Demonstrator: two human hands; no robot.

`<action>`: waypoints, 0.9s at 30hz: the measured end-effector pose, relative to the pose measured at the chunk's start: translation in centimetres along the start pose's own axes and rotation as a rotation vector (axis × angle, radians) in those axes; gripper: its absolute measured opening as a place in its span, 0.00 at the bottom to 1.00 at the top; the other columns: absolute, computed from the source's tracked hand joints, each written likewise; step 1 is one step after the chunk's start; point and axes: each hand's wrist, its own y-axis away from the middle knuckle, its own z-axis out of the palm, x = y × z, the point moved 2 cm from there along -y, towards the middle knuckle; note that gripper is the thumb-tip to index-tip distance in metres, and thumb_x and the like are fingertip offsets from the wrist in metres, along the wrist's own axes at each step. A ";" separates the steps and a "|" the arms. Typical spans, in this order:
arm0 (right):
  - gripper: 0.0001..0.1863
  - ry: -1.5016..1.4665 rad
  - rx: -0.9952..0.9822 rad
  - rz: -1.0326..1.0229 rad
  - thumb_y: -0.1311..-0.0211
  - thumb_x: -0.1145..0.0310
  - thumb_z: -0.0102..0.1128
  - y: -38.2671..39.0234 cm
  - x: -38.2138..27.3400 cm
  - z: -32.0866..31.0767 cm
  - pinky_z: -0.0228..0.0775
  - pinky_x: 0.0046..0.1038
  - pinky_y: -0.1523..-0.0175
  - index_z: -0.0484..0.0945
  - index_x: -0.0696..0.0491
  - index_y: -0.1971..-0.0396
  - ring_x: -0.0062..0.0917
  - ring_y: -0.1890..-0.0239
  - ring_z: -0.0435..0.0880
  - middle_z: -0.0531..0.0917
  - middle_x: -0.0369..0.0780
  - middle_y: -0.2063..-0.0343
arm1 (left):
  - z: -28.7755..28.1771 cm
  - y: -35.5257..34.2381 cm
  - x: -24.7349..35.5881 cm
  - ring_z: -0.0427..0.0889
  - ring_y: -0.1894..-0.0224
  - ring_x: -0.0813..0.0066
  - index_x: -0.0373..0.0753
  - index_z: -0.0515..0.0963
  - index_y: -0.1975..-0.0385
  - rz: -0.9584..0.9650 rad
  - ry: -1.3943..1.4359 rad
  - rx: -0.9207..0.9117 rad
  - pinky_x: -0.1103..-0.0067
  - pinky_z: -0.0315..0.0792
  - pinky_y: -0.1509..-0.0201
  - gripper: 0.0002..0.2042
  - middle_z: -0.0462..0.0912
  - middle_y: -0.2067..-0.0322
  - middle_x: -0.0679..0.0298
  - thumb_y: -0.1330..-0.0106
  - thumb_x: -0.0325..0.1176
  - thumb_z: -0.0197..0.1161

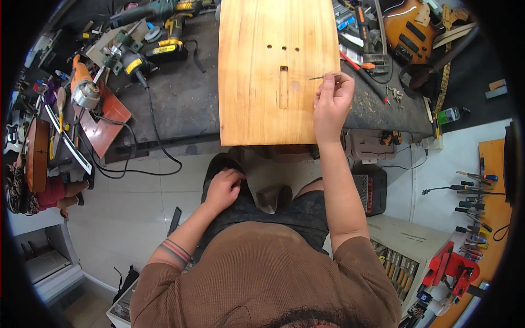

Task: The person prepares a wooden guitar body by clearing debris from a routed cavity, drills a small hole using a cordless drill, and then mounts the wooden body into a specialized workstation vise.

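In front of me a pale wooden board [251, 98] lies on the bench, its near end over the edge. It has a row of 3 dark holes and, below them, a long narrow slot [284, 90] with a deeper hole at its far end. Over the board's right side, my right hand [333, 101] pinches a thin dark rod that looks like a drill bit [317, 78]. Its tip points left toward the slot, apart from it. My left hand [222, 189] rests on my left thigh, holding nothing, fingers loosely bent and apart.
A yellow-black cordless drill [174, 33], a corded tool [133, 63] and an orange grinder [83, 82] lie on the dark bench [186, 104] at left. At right are a red-handled tool [363, 76], loose screws [395, 94] and a sunburst guitar body [411, 30]. Another person's legs [71, 189] show far left.
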 end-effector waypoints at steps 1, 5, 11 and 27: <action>0.08 -0.012 0.006 -0.016 0.18 0.65 0.55 -0.1 -0.3 0.0 0.64 0.15 0.75 0.69 0.54 0.54 0.09 0.73 0.71 0.74 0.32 0.67 | -0.3 -0.2 0.3 0.83 0.53 0.52 0.37 0.83 0.61 -0.009 0.029 -0.029 0.62 0.77 0.48 0.09 0.85 0.60 0.57 0.40 0.22 0.62; 0.08 -0.077 -0.036 -0.002 0.18 0.65 0.55 -1.1 -2.1 0.0 0.66 0.14 0.75 0.70 0.54 0.55 0.09 0.71 0.72 0.74 0.32 0.64 | -1.9 -1.7 2.5 0.85 0.54 0.53 0.33 0.82 0.57 -0.075 0.194 -0.004 0.68 0.79 0.48 0.10 0.84 0.58 0.54 0.36 0.18 0.59; 0.09 -0.052 -0.034 0.027 0.21 0.65 0.58 -2.2 -4.0 -0.2 0.71 0.22 0.60 0.73 0.56 0.57 0.15 0.67 0.74 0.77 0.33 0.64 | -3.5 -3.4 5.7 0.85 0.55 0.55 0.32 0.82 0.55 -0.016 0.262 0.016 0.69 0.79 0.48 0.09 0.84 0.59 0.54 0.33 0.19 0.59; 0.07 -0.493 0.146 0.602 0.24 0.64 0.63 6.3 -1.4 -19.3 0.76 0.23 0.63 0.78 0.50 0.57 0.16 0.68 0.82 0.81 0.31 0.68 | 1.3 3.1 6.2 0.79 0.40 0.57 0.44 0.83 0.47 0.075 -0.420 -0.633 0.58 0.69 0.37 0.16 0.86 0.49 0.60 0.33 0.39 0.68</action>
